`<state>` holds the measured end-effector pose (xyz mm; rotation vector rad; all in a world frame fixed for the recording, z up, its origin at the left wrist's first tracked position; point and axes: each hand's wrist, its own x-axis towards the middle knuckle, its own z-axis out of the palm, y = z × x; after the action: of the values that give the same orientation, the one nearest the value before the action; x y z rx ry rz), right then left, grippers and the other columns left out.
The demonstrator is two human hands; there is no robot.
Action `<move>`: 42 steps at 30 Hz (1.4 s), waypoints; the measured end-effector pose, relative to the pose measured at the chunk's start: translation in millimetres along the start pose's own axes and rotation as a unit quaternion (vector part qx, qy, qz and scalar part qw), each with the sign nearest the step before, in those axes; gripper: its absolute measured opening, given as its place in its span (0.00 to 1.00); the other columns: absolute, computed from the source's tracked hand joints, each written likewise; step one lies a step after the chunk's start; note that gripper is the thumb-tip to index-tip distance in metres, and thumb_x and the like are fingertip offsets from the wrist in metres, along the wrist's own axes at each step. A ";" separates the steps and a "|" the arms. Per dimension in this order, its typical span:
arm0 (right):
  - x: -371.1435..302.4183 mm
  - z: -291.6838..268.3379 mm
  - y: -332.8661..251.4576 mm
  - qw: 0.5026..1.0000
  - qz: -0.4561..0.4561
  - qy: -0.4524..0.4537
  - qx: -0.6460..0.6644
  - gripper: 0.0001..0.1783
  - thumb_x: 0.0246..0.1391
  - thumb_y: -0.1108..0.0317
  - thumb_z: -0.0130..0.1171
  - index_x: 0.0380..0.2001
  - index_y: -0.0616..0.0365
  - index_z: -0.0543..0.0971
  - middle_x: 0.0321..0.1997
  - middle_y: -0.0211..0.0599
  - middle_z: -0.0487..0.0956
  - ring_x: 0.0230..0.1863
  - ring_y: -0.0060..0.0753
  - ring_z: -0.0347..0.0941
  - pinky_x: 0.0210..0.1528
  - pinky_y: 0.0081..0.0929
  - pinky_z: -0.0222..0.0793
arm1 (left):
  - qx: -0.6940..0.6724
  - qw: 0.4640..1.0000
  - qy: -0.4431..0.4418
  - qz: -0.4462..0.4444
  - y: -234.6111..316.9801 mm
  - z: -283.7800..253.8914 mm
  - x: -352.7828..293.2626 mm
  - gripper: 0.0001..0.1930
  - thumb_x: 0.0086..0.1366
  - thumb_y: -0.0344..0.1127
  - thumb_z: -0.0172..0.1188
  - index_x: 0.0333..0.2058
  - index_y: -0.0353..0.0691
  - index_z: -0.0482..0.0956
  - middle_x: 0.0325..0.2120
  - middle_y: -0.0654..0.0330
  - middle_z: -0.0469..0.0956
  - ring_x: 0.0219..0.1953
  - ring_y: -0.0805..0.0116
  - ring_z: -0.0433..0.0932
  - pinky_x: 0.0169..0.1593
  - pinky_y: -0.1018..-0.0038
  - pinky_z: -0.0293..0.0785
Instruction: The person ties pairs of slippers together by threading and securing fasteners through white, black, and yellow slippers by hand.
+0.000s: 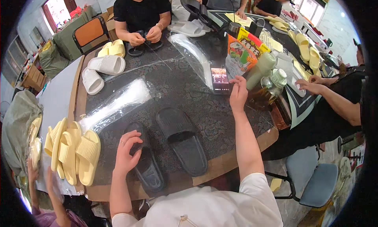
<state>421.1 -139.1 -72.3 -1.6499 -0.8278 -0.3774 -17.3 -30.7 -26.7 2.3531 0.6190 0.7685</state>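
Observation:
A pair of black slippers lies in front of me on the dark patterned tabletop. My left hand (129, 151) is over the left black slipper (149, 168), fingers curved, thumb apart, at its strap; it grips nothing that I can see. The right black slipper (183, 142) lies beside it, touched by neither hand. My right hand (238, 93) reaches forward to the right edge of a phone (220, 80) with a lit screen, fingers loosely bent. Whether the fingertips touch the phone is hard to tell. Behind the phone stands a colourful snack packet (239, 55).
Yellow slippers (88, 158) are stacked at the left; white slippers (108, 64) lie beyond. A clear plastic bag (126, 97) lies mid-table. Bottles (263, 67) stand at right. Across the table a person in black (142, 14) handles dark slippers; more people work at right and lower left.

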 end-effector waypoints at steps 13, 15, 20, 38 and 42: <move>0.4 0.6 -12.7 0.997 -0.035 -0.039 -0.055 0.15 0.58 0.75 0.42 0.48 0.58 0.69 0.37 0.42 0.82 0.36 0.48 0.79 0.38 0.38 0.71 | 0.003 1.000 0.000 0.005 -2.6 -0.5 -0.7 0.17 0.44 0.20 0.58 0.35 0.40 0.74 0.47 0.56 0.74 0.56 0.52 0.70 0.59 0.59 0.65; -0.4 1.4 -11.6 0.998 -0.041 -0.026 -0.040 0.15 0.58 0.75 0.42 0.48 0.57 0.69 0.37 0.41 0.82 0.36 0.48 0.79 0.38 0.39 0.71 | 0.007 1.000 0.000 0.012 -2.7 -0.8 -0.6 0.17 0.44 0.20 0.59 0.36 0.40 0.74 0.47 0.56 0.74 0.56 0.52 0.70 0.59 0.60 0.65; -4.2 3.8 5.3 0.992 0.003 -0.085 -0.089 0.15 0.57 0.76 0.42 0.47 0.60 0.70 0.36 0.43 0.82 0.36 0.46 0.79 0.39 0.36 0.72 | 0.007 1.000 0.001 0.009 -1.7 -1.1 -1.2 0.17 0.44 0.20 0.59 0.35 0.40 0.74 0.47 0.56 0.74 0.56 0.52 0.70 0.58 0.60 0.65; 5.4 10.3 -0.8 0.998 0.008 0.051 0.040 0.12 0.64 0.66 0.46 0.34 0.64 0.74 0.29 0.38 0.75 0.32 0.30 0.70 0.38 0.29 0.66 | 0.008 1.000 0.000 0.006 0.7 -2.6 3.3 0.17 0.46 0.20 0.61 0.37 0.40 0.74 0.48 0.57 0.74 0.57 0.53 0.69 0.60 0.61 0.64; -12.4 20.8 -50.1 0.987 0.047 -0.037 0.150 0.11 0.64 0.67 0.46 0.32 0.63 0.73 0.27 0.33 0.71 0.31 0.25 0.66 0.36 0.26 0.64 | 0.006 1.000 0.024 0.018 -4.6 -13.8 -19.0 0.17 0.46 0.22 0.60 0.37 0.40 0.74 0.47 0.57 0.74 0.55 0.53 0.70 0.58 0.61 0.65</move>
<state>373.7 -120.5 -49.7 -1.4204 -0.8153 -0.1184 -41.0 -33.1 -27.6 2.3693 0.6040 0.8430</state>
